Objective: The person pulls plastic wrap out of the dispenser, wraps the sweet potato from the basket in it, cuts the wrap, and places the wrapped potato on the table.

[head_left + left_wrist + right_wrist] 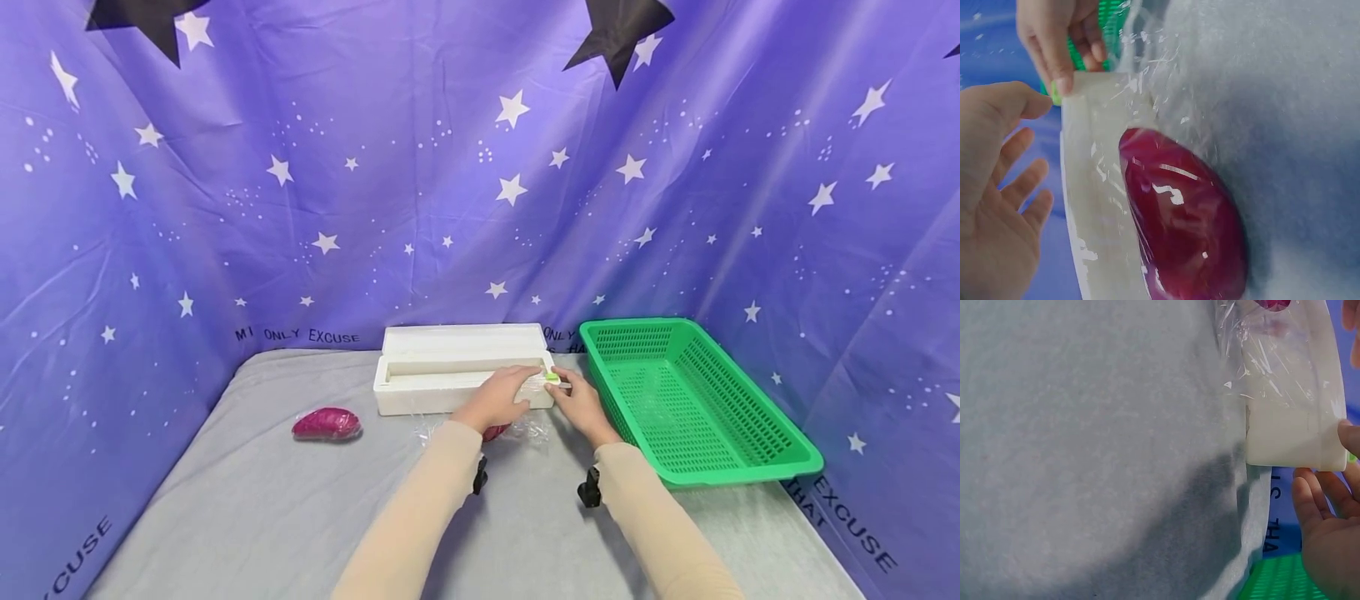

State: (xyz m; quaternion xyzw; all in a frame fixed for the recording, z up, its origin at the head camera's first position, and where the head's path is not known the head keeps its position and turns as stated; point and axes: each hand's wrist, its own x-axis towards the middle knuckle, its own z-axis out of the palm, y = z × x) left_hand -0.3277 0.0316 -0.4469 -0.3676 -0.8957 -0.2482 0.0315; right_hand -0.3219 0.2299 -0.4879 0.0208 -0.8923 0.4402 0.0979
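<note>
A long white cling film box stands at the back of the table with its lid raised. My right hand is at the box's right end, thumb and fingers pinching around the green slide cutter. My left hand hovers over the box's front right, its fingers loosely bent and nothing between them in the left wrist view. Clear cling film hangs down the box's front and spreads onto the table. Against that front lies a glossy purple-red sweet potato under the film, mostly hidden by my left hand in the head view.
Another purple-red sweet potato, wrapped in film, lies on the left of the grey cloth-covered table. A large green plastic basket sits close to my right forearm. Purple star-printed curtains surround the table's back and sides.
</note>
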